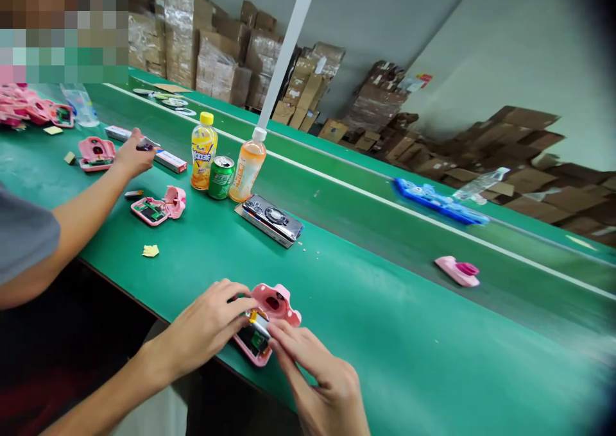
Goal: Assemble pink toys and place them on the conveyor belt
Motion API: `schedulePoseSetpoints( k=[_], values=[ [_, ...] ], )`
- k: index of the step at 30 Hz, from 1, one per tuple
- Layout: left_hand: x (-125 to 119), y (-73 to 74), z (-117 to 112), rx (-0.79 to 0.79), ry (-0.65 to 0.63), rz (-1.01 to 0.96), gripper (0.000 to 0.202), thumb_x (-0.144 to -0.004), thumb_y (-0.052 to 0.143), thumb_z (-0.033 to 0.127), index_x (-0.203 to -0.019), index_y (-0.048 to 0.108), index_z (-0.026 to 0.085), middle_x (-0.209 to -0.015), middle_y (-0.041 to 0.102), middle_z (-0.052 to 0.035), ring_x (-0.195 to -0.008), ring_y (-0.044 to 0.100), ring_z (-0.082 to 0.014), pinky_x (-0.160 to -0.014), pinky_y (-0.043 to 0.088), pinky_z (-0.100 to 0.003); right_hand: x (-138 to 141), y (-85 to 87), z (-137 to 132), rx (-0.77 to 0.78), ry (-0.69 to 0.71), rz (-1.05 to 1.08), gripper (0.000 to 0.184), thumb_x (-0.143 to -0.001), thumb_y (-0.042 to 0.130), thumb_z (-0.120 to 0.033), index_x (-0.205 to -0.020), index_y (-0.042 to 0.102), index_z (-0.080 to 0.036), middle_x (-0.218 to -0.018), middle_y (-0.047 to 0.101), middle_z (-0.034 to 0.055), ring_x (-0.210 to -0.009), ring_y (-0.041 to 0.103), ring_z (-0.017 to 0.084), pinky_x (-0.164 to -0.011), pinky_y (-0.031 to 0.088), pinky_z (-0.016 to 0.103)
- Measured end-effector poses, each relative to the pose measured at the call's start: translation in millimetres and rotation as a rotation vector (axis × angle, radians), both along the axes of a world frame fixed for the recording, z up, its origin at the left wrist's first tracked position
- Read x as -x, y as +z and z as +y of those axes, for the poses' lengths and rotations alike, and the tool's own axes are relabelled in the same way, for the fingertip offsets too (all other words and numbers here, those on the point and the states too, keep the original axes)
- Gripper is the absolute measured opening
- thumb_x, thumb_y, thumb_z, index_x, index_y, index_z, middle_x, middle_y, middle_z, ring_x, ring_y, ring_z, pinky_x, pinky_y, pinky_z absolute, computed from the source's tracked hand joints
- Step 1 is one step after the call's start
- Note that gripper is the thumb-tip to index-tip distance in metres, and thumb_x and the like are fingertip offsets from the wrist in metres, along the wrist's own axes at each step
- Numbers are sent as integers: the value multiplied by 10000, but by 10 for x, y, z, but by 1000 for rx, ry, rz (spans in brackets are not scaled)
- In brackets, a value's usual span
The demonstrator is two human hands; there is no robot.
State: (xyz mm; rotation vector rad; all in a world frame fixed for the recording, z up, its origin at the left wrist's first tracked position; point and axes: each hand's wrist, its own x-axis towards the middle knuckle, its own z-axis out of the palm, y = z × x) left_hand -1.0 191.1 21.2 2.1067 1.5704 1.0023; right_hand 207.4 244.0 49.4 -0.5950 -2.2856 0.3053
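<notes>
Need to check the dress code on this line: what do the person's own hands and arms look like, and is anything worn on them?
The left hand and right hand are bare, with no gloves, rings or watch showing. The left forearm is bare too, with no sleeve in view.

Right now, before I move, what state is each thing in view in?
Pink toy camera: open, circuit board showing.
Silver pack: between both hands.
Left hand: gripping the camera.
Right hand: fingers at the silver pack.
Second pink camera: open, nobody touching it.
Orange drink bottle: upright, capped.
Green can: upright.
</notes>
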Motion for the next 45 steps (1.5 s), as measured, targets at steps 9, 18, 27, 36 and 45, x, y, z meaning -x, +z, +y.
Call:
schedulePoseSetpoints(
  k=[9, 18, 27, 36, 45],
  values=[
    [3, 79, 45, 237, 57, -229, 382, -1060, 416, 413, -992, 705, 173, -1011, 685, 64, -1009, 628, -140, -918, 490, -234, -28, -255, -237, -114, -51, -68, 279, -953, 508, -59, -1133, 715, -112, -1125, 699, 75, -935, 657, 115, -807, 607, 215],
    [-59, -56, 32, 3, 12, -102, 230, -1068, 408, 204, -1026, 634, 183, -1029, 677, -9, -955, 592, -151, -861, 485, -259, -37, -317, -271, -221, -85, -264, 342, -929, 458, -30, -1164, 703, -72, -1157, 671, 111, -896, 590, 143, -784, 585, 263],
    [146, 41, -42, 111, -251, 54, 290, -1029, 529, 308, -1315, 544, 261, -1388, 571, -41, -1281, 483, -192, -1048, 488, -310, -27, -211, -318, -303, -159, -402, 451, -961, 321, -53, -1190, 707, -99, -1240, 663, 47, -868, 577, 152, -658, 545, 241],
    [168, -93, -52, 13, -245, 123, 264, -1027, 535, 285, -1289, 546, 249, -1401, 548, -51, -1328, 455, -184, -1086, 465, -312, -29, -434, -449, -251, -285, -356, 477, -959, 385, -29, -1340, 643, -153, -1480, 468, -15, -697, 550, 54, -558, 485, 207],
    [140, -114, -92, -241, -199, 278, 249, -1016, 546, 254, -1251, 601, 190, -1411, 576, -84, -1285, 509, -214, -1058, 494, -353, 21, -594, -502, -251, -336, 31, 238, -896, 647, -79, -1104, 740, -145, -1182, 686, 21, -625, 560, 47, -572, 478, 204]
  ],
)
